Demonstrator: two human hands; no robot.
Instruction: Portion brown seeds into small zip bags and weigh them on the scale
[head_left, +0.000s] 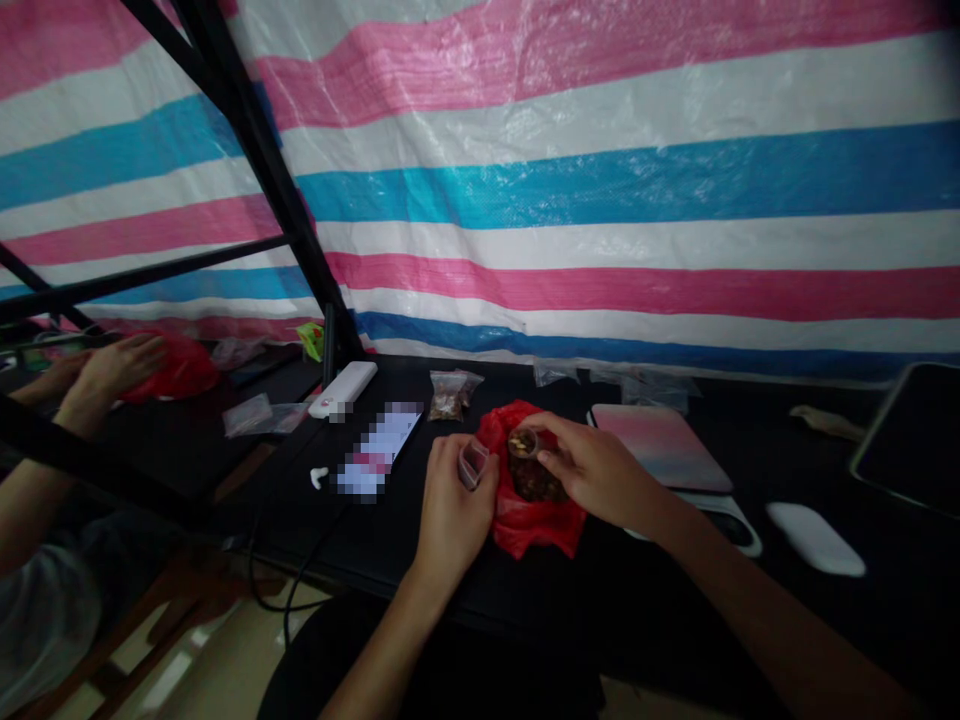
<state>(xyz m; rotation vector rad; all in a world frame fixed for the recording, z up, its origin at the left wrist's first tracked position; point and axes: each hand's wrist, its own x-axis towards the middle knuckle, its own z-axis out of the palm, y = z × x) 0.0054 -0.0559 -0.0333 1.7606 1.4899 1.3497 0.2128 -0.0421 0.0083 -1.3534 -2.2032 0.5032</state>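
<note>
My left hand (456, 505) pinches a small clear plastic bag (473, 463), its mouth held apart. In my right hand (589, 468) is a little clear cup (523, 442) with brownish-yellow bits in it, gripped at the rim by thumb and fingers. The cup is just right of the bag, over an open red plastic bag (517, 520). Inside the red bag lies a heap of dark brown loose pieces (536, 482), too small to name. Behind it are small filled zip bags (448, 398) on the black table.
A phone (382, 448), a white power bank (343, 390) and an earbud (319, 478) lie to the left. A pink-topped scale (660, 448), a white case (816, 538) and a tablet (911, 440) are to the right. Beyond a black frame (289, 200), another person's hands handle a red bag (180, 368).
</note>
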